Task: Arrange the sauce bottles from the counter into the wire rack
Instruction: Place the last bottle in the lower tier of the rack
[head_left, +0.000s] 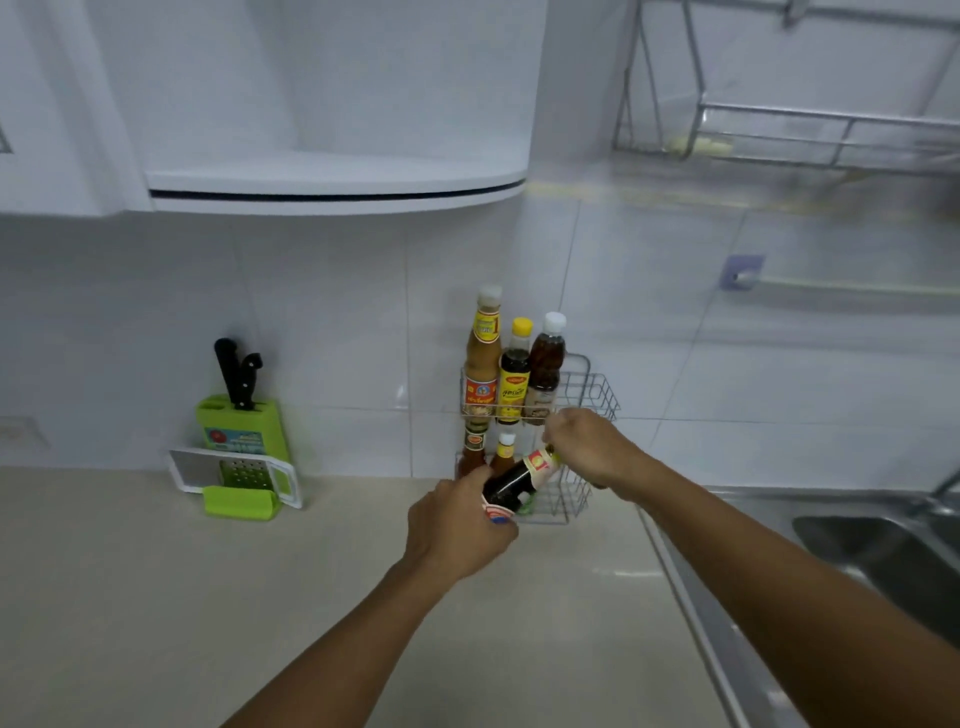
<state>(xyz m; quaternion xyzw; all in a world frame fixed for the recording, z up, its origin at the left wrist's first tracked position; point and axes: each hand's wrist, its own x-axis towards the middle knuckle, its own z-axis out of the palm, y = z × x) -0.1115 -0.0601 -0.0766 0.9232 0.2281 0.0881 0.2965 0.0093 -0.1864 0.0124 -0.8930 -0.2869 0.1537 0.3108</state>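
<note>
- head view shows the left hand (457, 525) wrapped around the base of a dark sauce bottle (519, 480), fingers closed on its lower label.
- the right hand (587, 447) is pinched around the neck end of that same bottle, so both hands grasp it at once.
- the bottle lies tilted, neck up and to the right, held in the air just in front of the lower tier of the wire rack (597, 389).
- it looks like glass with dark liquid inside: probably heavy for its size, rigid, smooth and breakable, so a grip low on the body with a second steadying hold at the neck seems sensible.
- the rack's upper tier holds three upright bottles: a tall orange-brown one (482, 358), a yellow-capped one (515, 374) and a white-capped one (545, 369).
- two smaller bottles (501, 452) stand in the lower tier, left side; the right side looks free.
- no other bottles are seen on the surface (156, 597), so this may be the last.
- further left sits a green knife block (241, 426) with a grater (244, 475) leaning on it; a sink (883, 556) lies to the right.
</note>
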